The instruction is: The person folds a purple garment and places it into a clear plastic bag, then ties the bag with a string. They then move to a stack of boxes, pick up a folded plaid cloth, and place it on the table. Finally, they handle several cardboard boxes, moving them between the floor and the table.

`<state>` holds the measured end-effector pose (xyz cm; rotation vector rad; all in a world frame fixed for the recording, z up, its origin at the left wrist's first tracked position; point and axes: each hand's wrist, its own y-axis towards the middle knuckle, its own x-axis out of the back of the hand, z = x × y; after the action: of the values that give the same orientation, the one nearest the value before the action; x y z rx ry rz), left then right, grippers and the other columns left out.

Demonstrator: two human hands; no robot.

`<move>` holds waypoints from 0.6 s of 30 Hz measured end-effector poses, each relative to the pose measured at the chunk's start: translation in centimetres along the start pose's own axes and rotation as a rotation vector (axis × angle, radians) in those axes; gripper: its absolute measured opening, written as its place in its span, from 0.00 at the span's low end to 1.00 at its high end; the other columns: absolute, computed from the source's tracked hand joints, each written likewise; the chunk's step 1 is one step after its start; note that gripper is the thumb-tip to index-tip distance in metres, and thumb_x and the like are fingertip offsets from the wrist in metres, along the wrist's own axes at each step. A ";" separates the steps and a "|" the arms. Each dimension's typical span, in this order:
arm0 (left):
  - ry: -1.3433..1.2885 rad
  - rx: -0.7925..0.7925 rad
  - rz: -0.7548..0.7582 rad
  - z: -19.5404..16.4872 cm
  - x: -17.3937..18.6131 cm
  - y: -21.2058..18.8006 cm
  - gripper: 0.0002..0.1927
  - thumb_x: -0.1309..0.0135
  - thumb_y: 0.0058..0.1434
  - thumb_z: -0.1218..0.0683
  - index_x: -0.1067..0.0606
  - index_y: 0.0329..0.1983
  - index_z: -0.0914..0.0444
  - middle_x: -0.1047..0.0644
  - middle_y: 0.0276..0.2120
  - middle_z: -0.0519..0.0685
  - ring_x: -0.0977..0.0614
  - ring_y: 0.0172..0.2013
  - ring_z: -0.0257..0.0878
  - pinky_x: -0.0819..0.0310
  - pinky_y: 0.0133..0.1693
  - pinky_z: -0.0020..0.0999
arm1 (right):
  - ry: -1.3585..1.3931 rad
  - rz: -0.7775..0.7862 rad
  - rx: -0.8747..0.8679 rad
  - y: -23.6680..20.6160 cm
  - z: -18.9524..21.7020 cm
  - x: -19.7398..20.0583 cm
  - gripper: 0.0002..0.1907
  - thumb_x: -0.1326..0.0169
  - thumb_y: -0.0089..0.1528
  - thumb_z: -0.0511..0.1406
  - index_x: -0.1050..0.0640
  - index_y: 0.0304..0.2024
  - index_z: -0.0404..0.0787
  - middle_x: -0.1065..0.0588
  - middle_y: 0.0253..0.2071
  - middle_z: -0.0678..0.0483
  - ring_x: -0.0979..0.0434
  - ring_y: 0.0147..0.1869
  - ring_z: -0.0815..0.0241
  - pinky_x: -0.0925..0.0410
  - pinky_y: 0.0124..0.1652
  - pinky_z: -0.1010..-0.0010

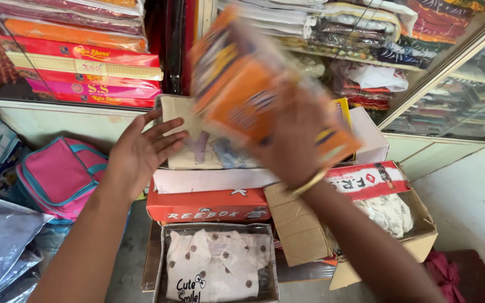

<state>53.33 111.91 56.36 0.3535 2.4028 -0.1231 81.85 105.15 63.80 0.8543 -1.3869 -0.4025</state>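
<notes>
My right hand (296, 140) is raised in the middle of the view and grips an orange plastic-wrapped packet (242, 84), which is blurred and tilted. My left hand (138, 151) is open with fingers spread, its fingertips resting on the left edge of a flat clear-wrapped packet with a beige card (189, 154). That flat packet lies on top of a white box and a red shoebox (206, 206). Part of the flat packet is hidden behind the orange one.
An open box holding a cream printed shirt (217, 266) sits in front. A cardboard carton (408, 238) with folded cloth stands at right. A pink bag (57, 174) lies at left. Glass-fronted shelves of folded fabric and flat boxes (79, 62) fill the back.
</notes>
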 end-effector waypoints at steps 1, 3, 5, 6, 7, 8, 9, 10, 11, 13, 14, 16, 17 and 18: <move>-0.121 0.045 -0.022 0.3 0.5 0.7 0.19 0.52 0.69 0.47 0.28 0.57 0.61 0.22 0.53 0.56 0.20 0.53 0.48 0.28 0.57 0.43 | 0.069 0.090 0.061 -1.0 2.5 -1.0 0.63 0.27 0.49 0.53 0.46 0.73 0.34 0.43 0.71 0.34 0.44 0.73 0.32 0.50 0.67 0.36; -0.200 0.069 -0.038 0.7 1.9 1.7 0.19 0.54 0.68 0.51 0.28 0.56 0.67 0.22 0.51 0.56 0.19 0.51 0.46 0.27 0.56 0.43 | 0.214 0.187 0.134 -2.2 3.9 -1.9 0.53 0.29 0.49 0.49 0.37 0.71 0.40 0.36 0.67 0.38 0.39 0.72 0.37 0.46 0.65 0.41; -0.113 0.037 -0.033 0.9 3.4 2.6 0.19 0.54 0.63 0.61 0.28 0.56 0.71 0.21 0.51 0.56 0.18 0.51 0.45 0.25 0.57 0.42 | 0.367 0.209 0.150 -3.3 2.0 -1.6 0.45 0.31 0.51 0.45 0.31 0.68 0.43 0.29 0.64 0.43 0.34 0.71 0.42 0.42 0.66 0.45; -0.121 0.041 -0.064 1.0 4.2 2.7 0.18 0.55 0.63 0.61 0.28 0.56 0.71 0.21 0.50 0.55 0.18 0.50 0.44 0.24 0.56 0.41 | 0.527 0.082 -0.036 -3.0 0.2 -2.1 0.39 0.34 0.58 0.46 0.31 0.67 0.41 0.28 0.62 0.44 0.30 0.68 0.45 0.36 0.64 0.51; -0.133 0.046 -0.093 1.3 4.8 3.0 0.18 0.57 0.63 0.61 0.28 0.55 0.71 0.20 0.48 0.54 0.18 0.48 0.43 0.23 0.55 0.39 | 0.682 -0.044 -0.225 -2.8 -2.2 -2.3 0.34 0.37 0.65 0.48 0.32 0.66 0.40 0.27 0.60 0.44 0.25 0.65 0.48 0.29 0.62 0.56; -0.149 0.051 -0.123 1.7 5.3 3.2 0.18 0.58 0.64 0.61 0.28 0.55 0.71 0.20 0.47 0.54 0.17 0.47 0.42 0.23 0.54 0.38 | 0.406 -0.025 -0.329 -3.1 -5.4 -1.4 0.22 0.46 0.72 0.42 0.27 0.63 0.38 0.24 0.58 0.43 0.24 0.64 0.45 0.32 0.63 0.54; -0.148 0.066 -0.141 2.0 5.9 3.3 0.18 0.59 0.63 0.61 0.27 0.54 0.71 0.20 0.46 0.54 0.17 0.46 0.42 0.23 0.52 0.37 | 0.305 0.021 -0.457 -3.1 -7.9 -1.4 0.23 0.45 0.70 0.44 0.28 0.62 0.36 0.26 0.58 0.42 0.25 0.63 0.43 0.32 0.61 0.54; -0.145 0.083 -0.154 2.4 6.5 3.6 0.18 0.60 0.63 0.61 0.27 0.53 0.71 0.19 0.46 0.54 0.17 0.45 0.42 0.22 0.51 0.36 | 0.197 0.064 -0.585 -3.3 -9.4 -2.4 0.25 0.43 0.69 0.45 0.29 0.61 0.35 0.27 0.58 0.40 0.26 0.62 0.42 0.33 0.59 0.53; -0.141 0.100 -0.160 2.8 7.1 4.1 0.19 0.61 0.63 0.60 0.26 0.53 0.70 0.19 0.45 0.54 0.17 0.44 0.41 0.22 0.50 0.35 | 0.468 0.184 -0.874 -3.9 -10.5 -3.4 0.24 0.46 0.69 0.45 0.28 0.61 0.39 0.26 0.58 0.43 0.25 0.61 0.44 0.33 0.58 0.51; -0.021 0.087 -0.202 3.5 8.8 4.9 0.17 0.61 0.64 0.60 0.25 0.50 0.71 0.19 0.41 0.53 0.17 0.39 0.40 0.22 0.43 0.33 | 1.030 0.429 -1.430 -5.0 -12.1 -4.9 0.22 0.51 0.67 0.47 0.27 0.60 0.46 0.25 0.59 0.50 0.24 0.57 0.49 0.32 0.56 0.47; 0.040 0.081 -0.221 4.0 9.8 5.3 0.17 0.60 0.65 0.60 0.24 0.49 0.71 0.19 0.40 0.53 0.17 0.37 0.39 0.22 0.39 0.32 | 1.256 0.421 -1.442 -5.7 -12.5 -5.5 0.22 0.51 0.66 0.47 0.27 0.59 0.46 0.24 0.58 0.50 0.23 0.57 0.51 0.32 0.56 0.47; 0.442 0.040 -0.291 5.4 12.0 5.7 0.17 0.58 0.73 0.54 0.25 0.46 0.74 0.26 0.32 0.56 0.27 0.28 0.41 0.34 0.29 0.37 | 1.714 0.395 -1.438 -7.2 -12.6 -6.5 0.23 0.50 0.65 0.47 0.26 0.58 0.45 0.24 0.57 0.51 0.22 0.57 0.53 0.31 0.56 0.48; 0.645 0.018 -0.326 6.2 13.0 6.0 0.21 0.57 0.77 0.51 0.25 0.44 0.76 0.30 0.28 0.58 0.32 0.24 0.43 0.40 0.24 0.40 | 1.737 0.388 -1.410 -7.5 -12.8 -6.9 0.23 0.49 0.65 0.47 0.26 0.58 0.43 0.23 0.56 0.50 0.21 0.58 0.54 0.31 0.57 0.51; 0.645 0.037 -0.387 7.3 13.6 6.1 0.19 0.56 0.73 0.51 0.25 0.45 0.73 0.28 0.28 0.55 0.30 0.23 0.41 0.38 0.23 0.38 | 1.760 0.381 -1.385 -7.8 -12.8 -7.4 0.24 0.47 0.65 0.46 0.26 0.59 0.42 0.22 0.56 0.50 0.21 0.58 0.54 0.30 0.58 0.54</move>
<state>49.87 119.40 41.96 -0.0844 3.0893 -0.2590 94.51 109.00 53.62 -0.3623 0.5116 -0.0960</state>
